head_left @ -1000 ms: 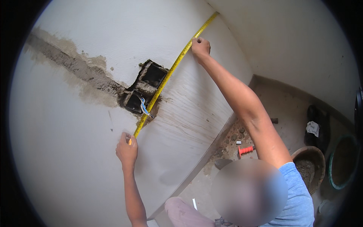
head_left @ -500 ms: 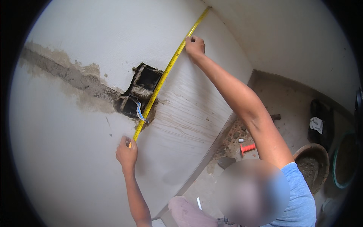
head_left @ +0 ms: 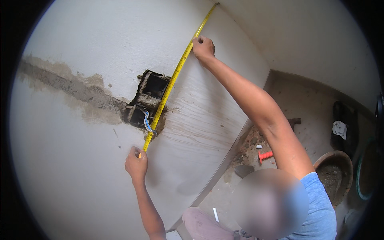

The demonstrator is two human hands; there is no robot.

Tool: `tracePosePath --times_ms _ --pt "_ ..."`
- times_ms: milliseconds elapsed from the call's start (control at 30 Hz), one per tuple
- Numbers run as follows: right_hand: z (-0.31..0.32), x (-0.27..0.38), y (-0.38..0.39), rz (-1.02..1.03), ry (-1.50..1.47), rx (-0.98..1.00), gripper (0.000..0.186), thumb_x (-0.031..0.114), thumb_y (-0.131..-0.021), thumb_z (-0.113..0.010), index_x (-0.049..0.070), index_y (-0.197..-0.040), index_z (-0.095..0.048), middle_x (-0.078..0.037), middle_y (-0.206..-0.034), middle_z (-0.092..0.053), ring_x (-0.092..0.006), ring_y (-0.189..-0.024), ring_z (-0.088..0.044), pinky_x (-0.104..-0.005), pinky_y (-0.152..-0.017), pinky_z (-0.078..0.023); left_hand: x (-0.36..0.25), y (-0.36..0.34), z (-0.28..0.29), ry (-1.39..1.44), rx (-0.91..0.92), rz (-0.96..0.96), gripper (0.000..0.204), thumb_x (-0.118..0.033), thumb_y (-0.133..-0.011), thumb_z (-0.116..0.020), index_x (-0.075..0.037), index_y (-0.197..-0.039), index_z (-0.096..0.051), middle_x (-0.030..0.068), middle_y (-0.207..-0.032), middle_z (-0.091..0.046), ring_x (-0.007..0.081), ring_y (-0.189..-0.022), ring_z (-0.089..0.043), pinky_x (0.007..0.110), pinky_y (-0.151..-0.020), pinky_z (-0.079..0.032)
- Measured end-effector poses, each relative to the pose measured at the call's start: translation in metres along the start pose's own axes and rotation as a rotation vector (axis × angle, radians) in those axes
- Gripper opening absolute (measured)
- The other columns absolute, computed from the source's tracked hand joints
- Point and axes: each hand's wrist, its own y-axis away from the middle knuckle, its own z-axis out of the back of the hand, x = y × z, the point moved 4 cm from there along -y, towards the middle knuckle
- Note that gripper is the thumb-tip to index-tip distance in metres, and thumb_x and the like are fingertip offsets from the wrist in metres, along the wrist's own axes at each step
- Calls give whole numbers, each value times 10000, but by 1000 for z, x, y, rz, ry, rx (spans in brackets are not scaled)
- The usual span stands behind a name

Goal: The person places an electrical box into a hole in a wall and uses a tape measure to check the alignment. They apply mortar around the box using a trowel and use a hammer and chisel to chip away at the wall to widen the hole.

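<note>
Neither of my hands is in view. A co-worker below me, in a blue shirt point(head_left: 320, 204), stretches a yellow tape measure point(head_left: 176, 73) slantwise across the white wall. The co-worker's right hand point(head_left: 203, 47) pinches the tape near its upper part, while the lower end is gripped in their left hand point(head_left: 136, 164). The tape runs up to the wall corner. It passes along the right side of two black electrical boxes point(head_left: 155, 85) set in a rough recess. Blue and white wires point(head_left: 147, 119) hang out of the lower box.
A grey mortar-filled channel point(head_left: 76, 83) leads left from the boxes. On the floor lie rubble point(head_left: 253, 140), a red-handled tool point(head_left: 265, 156) and a black bag-like item point(head_left: 343, 126). A basin of mortar point(head_left: 334, 176) stands beside the co-worker.
The view has shifted slightly, so the floor things sit a little farther right. Both of the co-worker's hands keep hold of the stretched tape measure.
</note>
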Motion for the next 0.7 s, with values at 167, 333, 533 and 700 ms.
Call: tracePosePath --times_ms 167,333,533,700 --pt "0 -1 -2 3 26 6 297 302 -876 -592 21 -788 -636 -97 -720 -631 -206 -692 -579 -363 -687 -464 -2 -1 1 5 16 8 199 -266 -799 -592 -100 -902 -629 148 -807 -693 371 -771 -654 464 -707 -493" --pt "0 -1 2 -22 -5 14 303 315 -878 -592 26 -803 -645 -95 -724 -636 -213 -709 -592 -362 -699 -469 5 -1 -3 28 -21 5 195 -278 -793 -611 -96 -863 -624 124 -772 -697 324 -728 -667 417 -686 -502" --pt "2 2 -3 -5 31 25 312 327 -878 -587 28 -810 -644 -102 -761 -646 -222 -737 -593 -360 -719 -470 -1 0 1 65 -13 -2 200 -280 -792 -602 -96 -868 -620 127 -785 -696 333 -745 -662 422 -693 -497" --pt "2 1 -1 -9 46 16 308 332 -866 -591 36 -803 -649 -99 -737 -645 -223 -726 -598 -363 -717 -473 -3 1 2 19 4 21 215 -292 -788 -595 -93 -864 -623 132 -785 -696 339 -739 -661 427 -689 -494"
